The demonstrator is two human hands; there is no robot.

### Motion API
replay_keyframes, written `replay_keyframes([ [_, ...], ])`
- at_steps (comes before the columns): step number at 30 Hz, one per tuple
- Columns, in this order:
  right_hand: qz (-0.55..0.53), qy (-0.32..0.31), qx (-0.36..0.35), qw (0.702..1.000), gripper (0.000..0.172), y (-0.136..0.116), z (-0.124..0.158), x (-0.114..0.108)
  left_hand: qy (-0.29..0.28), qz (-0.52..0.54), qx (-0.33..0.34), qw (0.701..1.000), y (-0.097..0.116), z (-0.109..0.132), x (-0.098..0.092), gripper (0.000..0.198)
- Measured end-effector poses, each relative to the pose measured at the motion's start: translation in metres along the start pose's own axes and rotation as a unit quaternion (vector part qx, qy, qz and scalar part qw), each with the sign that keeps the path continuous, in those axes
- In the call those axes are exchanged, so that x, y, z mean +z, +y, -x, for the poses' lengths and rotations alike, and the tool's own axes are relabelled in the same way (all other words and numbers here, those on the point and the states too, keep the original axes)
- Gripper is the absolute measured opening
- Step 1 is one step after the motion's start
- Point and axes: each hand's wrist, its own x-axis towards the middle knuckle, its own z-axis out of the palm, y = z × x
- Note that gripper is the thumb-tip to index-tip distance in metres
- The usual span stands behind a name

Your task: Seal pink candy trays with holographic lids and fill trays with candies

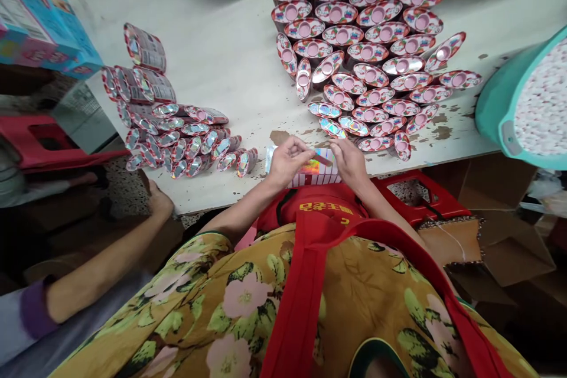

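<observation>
My left hand [290,159], at the near edge of the table, has its thumb and fingers pinched on a small dark reddish strip [323,159]. Just to the right, my right hand [349,160] is closed with its fingertips beside the strip's other end; what they hold, if anything, is too small to make out. Below both hands lies a shiny rainbow-coloured sheet [312,168] with pale, lined parts, partly covered by the hands. Beyond them stand many oval-topped red and silver packs [374,97], most with a pink round piece on top.
More such packs [153,82] lie and stand at the left on the white table [212,47]. A teal tub [496,100] of small white pieces stands at right. Blue boxes [48,29] sit far left. Another person's arm [106,260] reaches the table edge. Red stools [425,198] flank it.
</observation>
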Motion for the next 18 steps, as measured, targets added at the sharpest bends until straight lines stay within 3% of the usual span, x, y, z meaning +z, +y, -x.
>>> replay_keyframes([
  [3,-0.188,-0.011,0.017,0.982,0.053,-0.010,0.009,-0.010,0.057,0.057,-0.004,0.997,0.013,-0.019,0.007,0.028],
  [7,-0.274,-0.018,0.064,0.960,0.051,-0.008,-0.005,-0.017,0.041,0.087,-0.016,0.995,0.016,-0.040,0.018,0.029],
  [9,-0.258,-0.002,0.066,0.964,0.044,-0.001,-0.022,-0.021,0.032,0.059,-0.014,0.998,0.016,-0.054,0.021,0.024],
  [12,-0.195,0.037,0.052,0.979,0.029,0.008,-0.052,-0.032,0.069,-0.071,0.030,0.995,0.021,-0.085,0.024,0.014],
  [15,-0.095,0.078,0.054,0.991,0.021,0.007,-0.079,-0.045,0.104,-0.211,0.081,0.969,0.026,-0.121,0.029,0.014],
  [18,0.027,0.094,0.110,0.989,0.019,-0.004,-0.095,-0.052,0.108,-0.279,0.112,0.948,0.024,-0.148,0.038,0.020],
])
